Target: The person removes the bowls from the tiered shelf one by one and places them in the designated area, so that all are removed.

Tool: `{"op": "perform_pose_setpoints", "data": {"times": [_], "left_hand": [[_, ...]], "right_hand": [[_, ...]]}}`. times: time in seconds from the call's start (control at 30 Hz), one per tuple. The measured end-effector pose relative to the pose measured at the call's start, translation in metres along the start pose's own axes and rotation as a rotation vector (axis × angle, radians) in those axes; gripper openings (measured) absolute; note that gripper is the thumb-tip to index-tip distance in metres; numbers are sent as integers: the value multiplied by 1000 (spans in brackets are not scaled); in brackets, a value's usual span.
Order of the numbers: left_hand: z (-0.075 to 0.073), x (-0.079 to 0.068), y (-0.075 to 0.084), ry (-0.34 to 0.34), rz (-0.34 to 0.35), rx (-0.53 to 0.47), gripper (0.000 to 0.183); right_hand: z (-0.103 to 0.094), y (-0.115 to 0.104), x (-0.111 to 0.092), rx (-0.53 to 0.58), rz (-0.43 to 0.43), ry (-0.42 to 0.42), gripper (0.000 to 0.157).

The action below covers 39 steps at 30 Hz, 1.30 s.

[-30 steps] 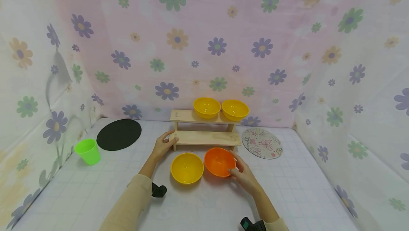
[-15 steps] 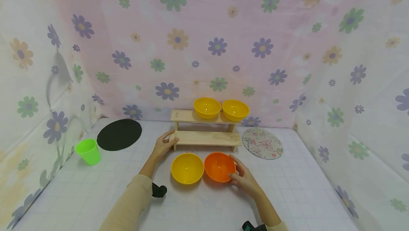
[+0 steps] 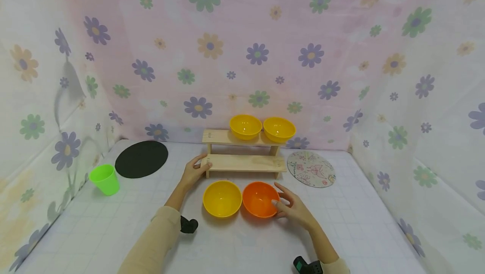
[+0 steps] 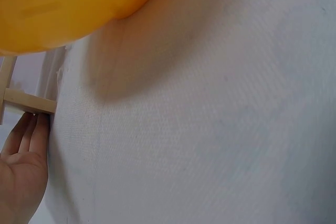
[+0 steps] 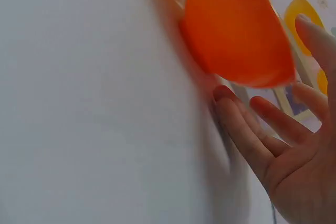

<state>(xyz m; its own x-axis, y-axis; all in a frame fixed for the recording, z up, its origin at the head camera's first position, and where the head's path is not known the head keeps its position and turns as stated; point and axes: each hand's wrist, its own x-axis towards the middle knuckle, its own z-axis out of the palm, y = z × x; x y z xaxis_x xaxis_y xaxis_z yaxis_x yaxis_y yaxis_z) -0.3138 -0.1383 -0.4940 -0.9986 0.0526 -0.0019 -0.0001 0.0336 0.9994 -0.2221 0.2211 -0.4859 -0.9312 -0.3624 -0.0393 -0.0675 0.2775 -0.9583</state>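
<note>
Fingers (image 5: pixel 241 129) spread, right hand (image 3: pixel 295 210) angled inward beside the orange bowl (image 3: pixel 259 199).

fingers (image 4: pixel 40 136) touch a wooden stand (image 4: pixel 29 100) at left, while a yellow bowl (image 4: pixel 68 6) shadows the pale tabletop (image 4: pixel 210 135).

front: front yellow bowl (image 3: pixel 222 199) and orange bowl (image 3: pixel 260 200), side by side, obstruct wooden rack (image 3: pixel 246 163) | left end: left hand (image 3: pixel 193 174) blocks | right: open lane over worktop (image 3: pixel 363 223) beside right hand (image 3: pixel 297 211) | upper tier: room left of rear bowls (image 3: pixel 245 128)
</note>
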Motion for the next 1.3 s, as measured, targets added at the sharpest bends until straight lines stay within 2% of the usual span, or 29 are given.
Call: {"op": "perform_pose_setpoints", "data": {"times": [0.1, 0.27, 0.4, 0.5, 0.63, 0.77, 1.0, 1.17, 1.3], "left_hand": [[-1, 1, -2, 1, 8, 3, 56], [-3, 2, -3, 3, 7, 4, 56], [-3, 3, -2, 6, 7, 10, 56], [-2, 2, -2, 18, 5, 22, 55], [-1, 2, -1, 26, 5, 49, 55], [1, 3, -2, 30, 1, 49, 54], [1, 5, -5, 19, 14, 55, 54], [0, 7, -5, 27, 4, 65, 54], [-1, 7, -3, 24, 6, 52, 54]], "right_hand": [[-17, -8, 11, -10, -28, 81, 66], [-58, -26, 39, 31, -139, 203, 63], [-83, -43, 64, 12, -189, 255, 67], [-94, -54, 81, 7, -177, 271, 73], [-100, -67, 100, 31, -151, 279, 78], [-99, -80, 111, 72, -115, 264, 79], [-93, -100, 112, 61, -70, 233, 77], [-92, -103, 114, 53, -76, 212, 75], [-92, -101, 118, 100, -58, 191, 76]]}}
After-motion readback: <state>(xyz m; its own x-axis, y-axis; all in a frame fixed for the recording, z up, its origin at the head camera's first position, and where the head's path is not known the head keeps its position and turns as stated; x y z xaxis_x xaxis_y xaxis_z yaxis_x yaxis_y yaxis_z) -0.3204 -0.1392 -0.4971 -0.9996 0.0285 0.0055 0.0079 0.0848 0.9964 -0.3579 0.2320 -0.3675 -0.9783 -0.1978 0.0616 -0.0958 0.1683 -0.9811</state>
